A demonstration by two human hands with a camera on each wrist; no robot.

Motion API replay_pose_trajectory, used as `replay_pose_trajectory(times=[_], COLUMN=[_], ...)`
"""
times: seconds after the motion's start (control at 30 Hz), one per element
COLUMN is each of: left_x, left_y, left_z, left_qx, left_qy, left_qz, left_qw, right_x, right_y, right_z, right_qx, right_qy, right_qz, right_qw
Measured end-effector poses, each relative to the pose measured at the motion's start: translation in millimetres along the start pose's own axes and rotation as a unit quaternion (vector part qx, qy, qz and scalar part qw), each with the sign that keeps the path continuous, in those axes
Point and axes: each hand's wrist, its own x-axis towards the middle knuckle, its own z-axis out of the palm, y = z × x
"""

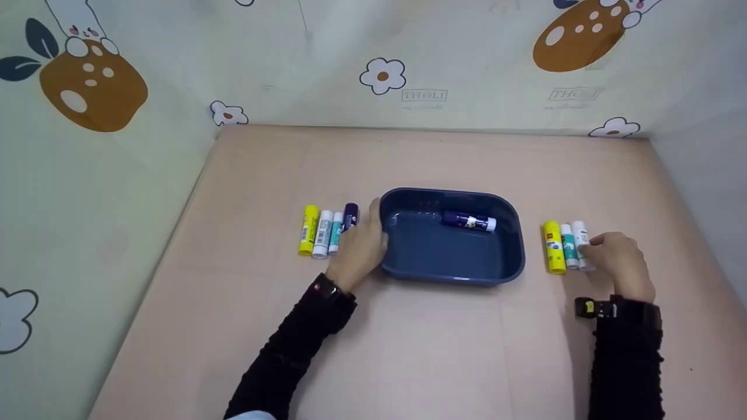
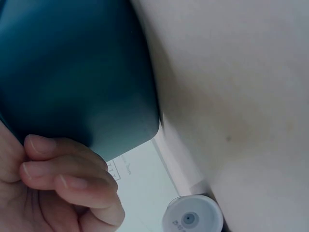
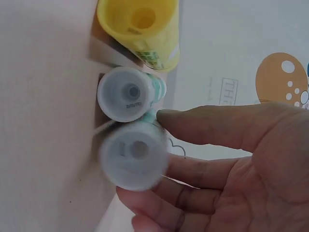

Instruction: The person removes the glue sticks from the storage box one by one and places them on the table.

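Observation:
My left hand point(image 1: 360, 245) grips the left rim of a dark blue plastic basin point(image 1: 452, 279); in the left wrist view its fingers point(image 2: 77, 183) curl beside the basin's outer wall. Inside the basin lies a purple glue stick point(image 1: 467, 220) with a white end. At the right, my right hand point(image 1: 620, 262) holds a white glue stick point(image 3: 134, 157) between thumb and fingers, close to the surface. Left of it are a white-and-teal glue stick point(image 1: 569, 246) and a yellow glue stick point(image 1: 554, 247), lying side by side.
Left of the basin lie a yellow glue stick point(image 1: 308, 230), a white one point(image 1: 322, 234), a teal one point(image 1: 335, 233) and a purple one point(image 1: 350, 216), partly behind my left hand. Patterned walls point(image 1: 315, 76) border the pale tabletop point(image 1: 432, 344).

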Motion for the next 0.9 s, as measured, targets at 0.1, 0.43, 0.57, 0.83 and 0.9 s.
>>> replay_pose_trajectory(times=[0.1,0.43,0.57,0.83,0.9], left_x=[0.1,1.2,1.2,0.6,-0.5], left_y=[-0.1,0.3,0.4,0.4,0.9], left_z=[0.2,0.0,-0.3,-0.7,-1.0], left_qx=[0.0,-0.01,-0.011,-0.004,0.003], left_qy=[0.001,-0.014,-0.012,-0.008,-0.003], left_qz=[0.002,-0.01,-0.011,-0.006,-0.002], left_qw=[1.0,0.9998,0.9998,0.9999,1.0], right_x=[-0.7,-14.8,-21.5,-34.0,-34.0], right_y=[0.2,-21.0,-38.2,-74.5,-83.3], right_z=[-2.1,0.3,5.2,27.2,35.6], right_qx=[-0.008,-0.005,0.003,0.032,0.047], right_qy=[0.0,0.121,0.183,0.241,0.248], right_qz=[-0.004,-0.071,-0.124,-0.253,-0.295], right_qw=[1.0,0.99,0.975,0.937,0.922])
